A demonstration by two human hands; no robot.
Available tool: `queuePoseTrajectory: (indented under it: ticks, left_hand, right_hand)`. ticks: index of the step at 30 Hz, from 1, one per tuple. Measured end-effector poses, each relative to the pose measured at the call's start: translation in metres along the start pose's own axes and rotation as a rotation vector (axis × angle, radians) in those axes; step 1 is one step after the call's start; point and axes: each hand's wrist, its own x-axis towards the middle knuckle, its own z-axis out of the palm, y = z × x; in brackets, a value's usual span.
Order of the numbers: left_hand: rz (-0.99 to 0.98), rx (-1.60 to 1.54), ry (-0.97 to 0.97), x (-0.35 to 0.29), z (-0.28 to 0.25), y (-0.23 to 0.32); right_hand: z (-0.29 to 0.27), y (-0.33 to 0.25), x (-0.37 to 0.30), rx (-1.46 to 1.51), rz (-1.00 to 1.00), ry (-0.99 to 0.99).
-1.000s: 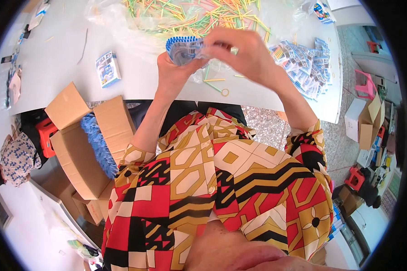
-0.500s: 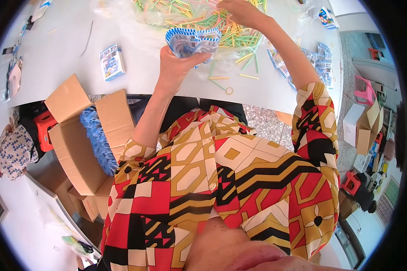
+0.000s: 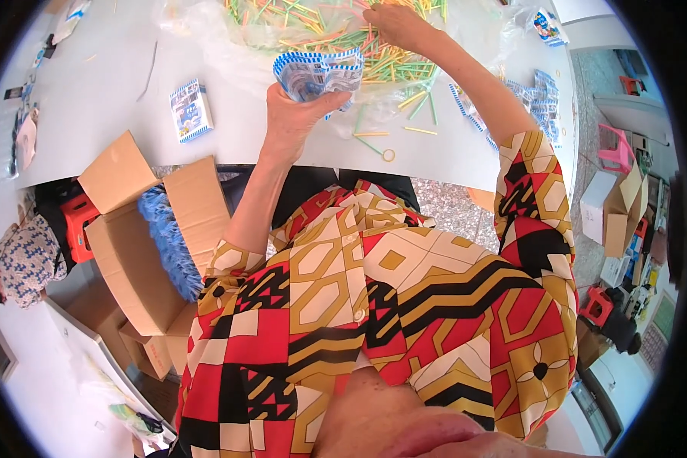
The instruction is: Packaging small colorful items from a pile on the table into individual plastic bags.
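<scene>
holding a blue-trimmed bag [image 3: 313, 76] in the left hand [image 3: 291, 120], with the right hand [image 3: 403, 27] at a heap of thin coloured sticks [image 3: 395, 69] on the white table [image 3: 237, 122], with a blue-and-white packet [image 3: 191, 112] at left and more bags [image 3: 543, 99] at right.

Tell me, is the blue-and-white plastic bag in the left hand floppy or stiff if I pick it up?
The blue-and-white plastic bag is probably floppy, because its top bends into waves. It's likely light, since the left hand alone holds it up. It might crease easily: its sides look thin.
</scene>
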Motion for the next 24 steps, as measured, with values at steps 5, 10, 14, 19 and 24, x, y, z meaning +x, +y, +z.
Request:
queuePoseTrajectory:
  ticks: [5, 10, 14, 19, 24]
  left_hand:
    - [0.034, 0.042, 0.038, -0.001, 0.003, 0.002]
    - [0.030, 0.031, 0.007, 0.001, 0.006, 0.001]
    - [0.038, 0.016, 0.053, -0.002, 0.002, 0.004]
    - [0.029, 0.011, 0.007, 0.003, 0.008, 0.003]
    - [0.029, 0.018, 0.013, 0.005, 0.011, 0.004]
  right_hand:
    - [-0.012, -0.004, -0.005, 0.065, 0.056, 0.068]
    - [-0.011, 0.023, -0.020, 0.373, -0.106, 0.629]
    - [-0.043, 0.013, -0.017, 0.529, 0.385, 0.441]
    - [-0.014, 0.020, -0.045, 0.549, 0.496, 0.374]
    - [-0.004, 0.018, -0.049, 0.484, 0.390, 0.431]
